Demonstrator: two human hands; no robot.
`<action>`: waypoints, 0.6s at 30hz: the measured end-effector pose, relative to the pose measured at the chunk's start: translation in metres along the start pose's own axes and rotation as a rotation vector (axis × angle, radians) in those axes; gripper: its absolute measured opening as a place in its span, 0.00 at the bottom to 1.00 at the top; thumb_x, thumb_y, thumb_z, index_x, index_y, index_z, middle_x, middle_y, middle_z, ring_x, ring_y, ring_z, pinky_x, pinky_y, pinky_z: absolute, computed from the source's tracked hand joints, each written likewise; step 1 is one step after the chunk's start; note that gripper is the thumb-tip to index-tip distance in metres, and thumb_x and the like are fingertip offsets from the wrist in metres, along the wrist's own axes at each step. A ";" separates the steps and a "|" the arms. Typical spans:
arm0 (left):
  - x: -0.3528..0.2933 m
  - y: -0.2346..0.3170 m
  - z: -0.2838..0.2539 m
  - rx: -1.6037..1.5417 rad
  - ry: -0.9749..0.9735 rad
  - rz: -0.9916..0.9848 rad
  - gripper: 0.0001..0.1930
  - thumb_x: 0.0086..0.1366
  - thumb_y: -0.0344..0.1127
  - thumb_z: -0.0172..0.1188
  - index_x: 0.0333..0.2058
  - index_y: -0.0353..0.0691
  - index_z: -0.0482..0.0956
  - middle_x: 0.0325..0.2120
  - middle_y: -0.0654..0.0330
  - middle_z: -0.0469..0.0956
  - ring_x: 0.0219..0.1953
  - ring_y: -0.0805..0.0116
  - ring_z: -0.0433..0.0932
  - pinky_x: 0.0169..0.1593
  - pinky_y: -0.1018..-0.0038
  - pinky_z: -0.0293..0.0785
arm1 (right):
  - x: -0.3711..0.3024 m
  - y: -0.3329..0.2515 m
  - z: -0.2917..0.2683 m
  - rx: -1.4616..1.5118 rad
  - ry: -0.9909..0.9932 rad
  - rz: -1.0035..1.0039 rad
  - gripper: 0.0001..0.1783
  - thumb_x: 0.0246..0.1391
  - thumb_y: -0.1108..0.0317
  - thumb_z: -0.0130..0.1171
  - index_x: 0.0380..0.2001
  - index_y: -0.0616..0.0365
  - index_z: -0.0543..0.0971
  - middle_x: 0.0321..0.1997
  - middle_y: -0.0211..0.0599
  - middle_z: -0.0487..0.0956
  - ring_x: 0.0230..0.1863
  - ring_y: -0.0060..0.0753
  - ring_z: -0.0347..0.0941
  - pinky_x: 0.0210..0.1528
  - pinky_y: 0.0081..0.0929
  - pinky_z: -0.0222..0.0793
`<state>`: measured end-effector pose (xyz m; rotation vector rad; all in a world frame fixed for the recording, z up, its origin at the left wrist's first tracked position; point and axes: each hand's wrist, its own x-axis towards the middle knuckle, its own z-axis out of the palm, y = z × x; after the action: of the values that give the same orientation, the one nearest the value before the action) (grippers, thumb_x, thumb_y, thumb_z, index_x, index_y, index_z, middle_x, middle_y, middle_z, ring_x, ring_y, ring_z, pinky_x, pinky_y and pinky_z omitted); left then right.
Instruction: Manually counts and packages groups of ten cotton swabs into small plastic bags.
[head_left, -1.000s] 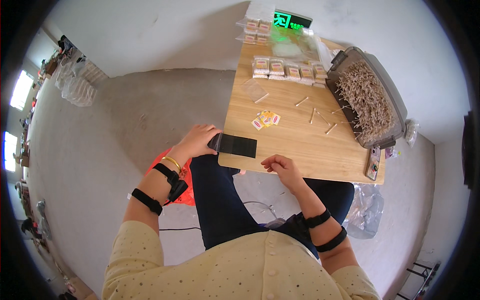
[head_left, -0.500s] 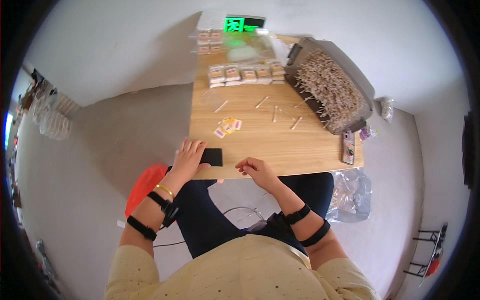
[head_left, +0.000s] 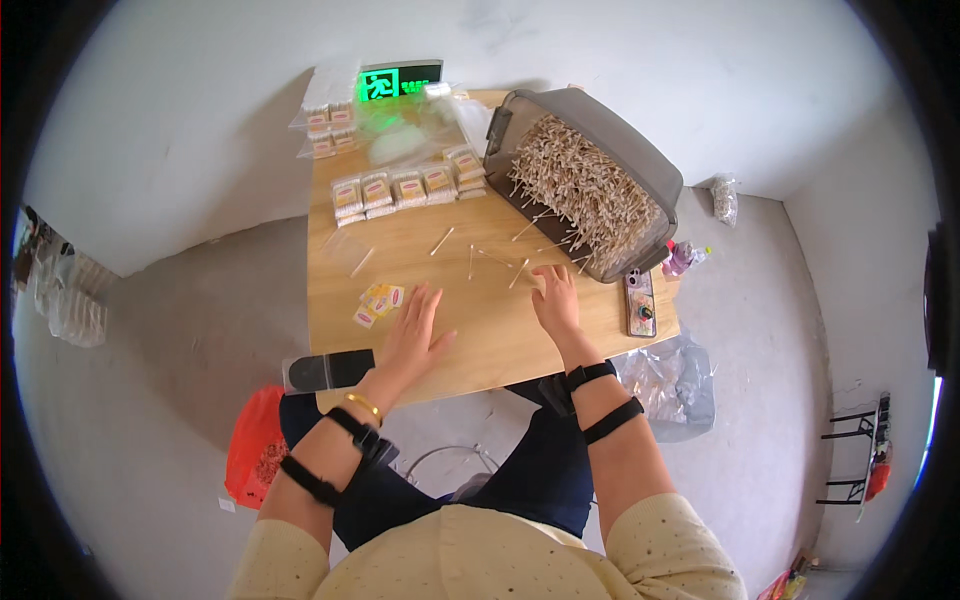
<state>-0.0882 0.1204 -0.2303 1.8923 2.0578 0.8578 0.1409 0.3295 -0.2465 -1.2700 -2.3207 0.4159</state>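
Neither grip holds anything: left hand lies flat and spread on the worktop, right hand spread too, fingertips by loose sticks (thin, easily scattered). Pinch one stick cleanly. Just left of the left grip lie small labels; the bin beyond hides its depth.

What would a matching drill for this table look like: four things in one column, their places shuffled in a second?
Things:
1. grey tub of sticks
2. small labels
3. phone
4. black flat tool

Places:
A. table's near left edge
B. beside the left hand
C. far right of the table
D. right edge, past the right hand

Pairs: 1-C, 2-B, 3-D, 4-A
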 end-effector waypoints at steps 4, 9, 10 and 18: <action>0.070 -0.008 0.018 0.035 0.087 -0.094 0.45 0.65 0.49 0.67 0.70 0.30 0.54 0.69 0.33 0.58 0.72 0.33 0.55 0.74 0.50 0.56 | 0.025 -0.008 -0.003 -0.034 -0.139 0.002 0.25 0.49 0.73 0.69 0.53 0.48 0.79 0.57 0.43 0.72 0.62 0.52 0.66 0.63 0.44 0.66; 0.123 -0.010 0.040 0.171 0.040 -0.202 0.46 0.63 0.46 0.70 0.70 0.30 0.54 0.68 0.37 0.61 0.72 0.36 0.58 0.73 0.52 0.58 | 0.048 -0.007 0.012 0.027 -0.153 -0.077 0.23 0.47 0.69 0.72 0.49 0.42 0.81 0.57 0.36 0.72 0.61 0.49 0.67 0.62 0.47 0.66; 0.128 -0.011 0.044 0.194 0.055 -0.213 0.46 0.62 0.43 0.71 0.70 0.31 0.55 0.66 0.39 0.64 0.70 0.38 0.61 0.72 0.53 0.59 | 0.051 -0.008 0.016 0.041 -0.165 -0.110 0.22 0.47 0.68 0.73 0.47 0.41 0.82 0.56 0.35 0.73 0.61 0.48 0.67 0.61 0.47 0.65; 0.145 -0.028 0.057 -0.036 0.218 -0.181 0.25 0.57 0.24 0.65 0.55 0.42 0.75 0.45 0.55 0.80 0.49 0.52 0.77 0.54 0.57 0.73 | 0.043 -0.015 0.034 0.197 -0.107 -0.104 0.10 0.46 0.66 0.72 0.34 0.40 0.84 0.48 0.32 0.75 0.55 0.48 0.69 0.56 0.47 0.65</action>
<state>-0.1029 0.2755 -0.2590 1.6258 2.2789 1.0867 0.0923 0.3563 -0.2579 -1.0520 -2.3538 0.6743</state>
